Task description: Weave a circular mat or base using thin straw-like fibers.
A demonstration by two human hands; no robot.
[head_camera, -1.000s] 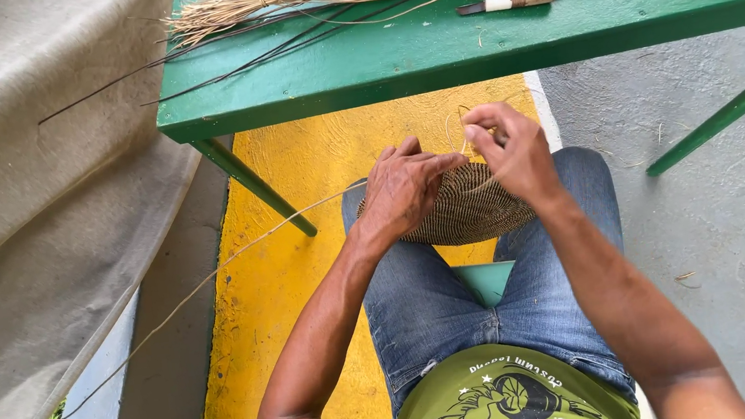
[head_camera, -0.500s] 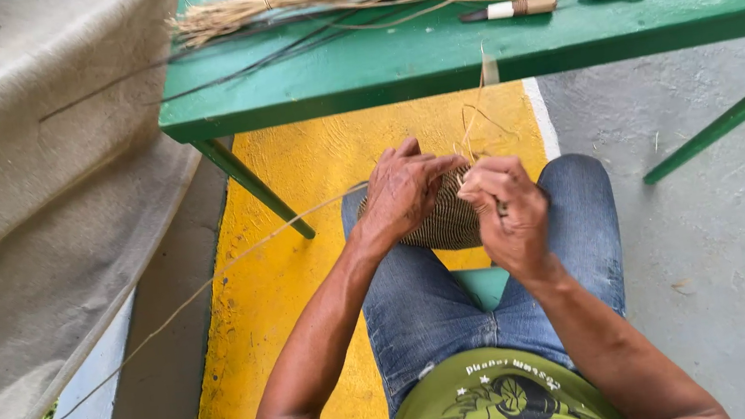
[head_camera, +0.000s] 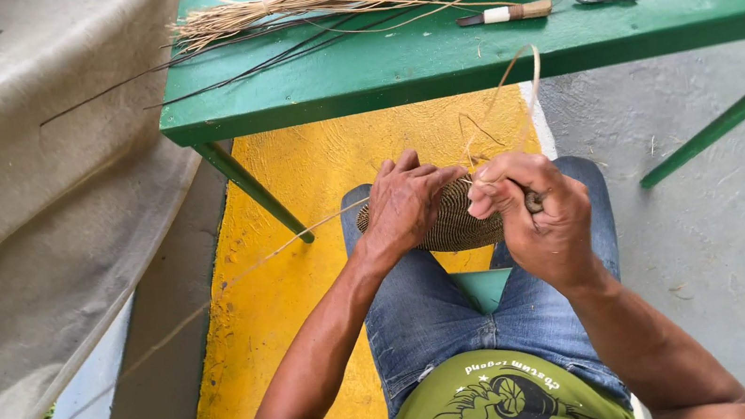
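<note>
I see my left hand [head_camera: 405, 204] clasping the woven basket [head_camera: 457, 220]; my right hand [head_camera: 538, 208] pinches a straw strand [head_camera: 521, 68] below the green tabletop [head_camera: 431, 65].

Both forearms extended forward over lap, bare, elbows bent. Left hand [head_camera: 405, 204] held palm down, fingers curled and pressed together, knuckles raised, wrist straight. Right hand [head_camera: 539, 215] closed in loose fist, back turned up, thumb and forefinger pinched at inner side, wrist slightly flexed. Hands set close, fingertips nearly meeting at centre.
</note>
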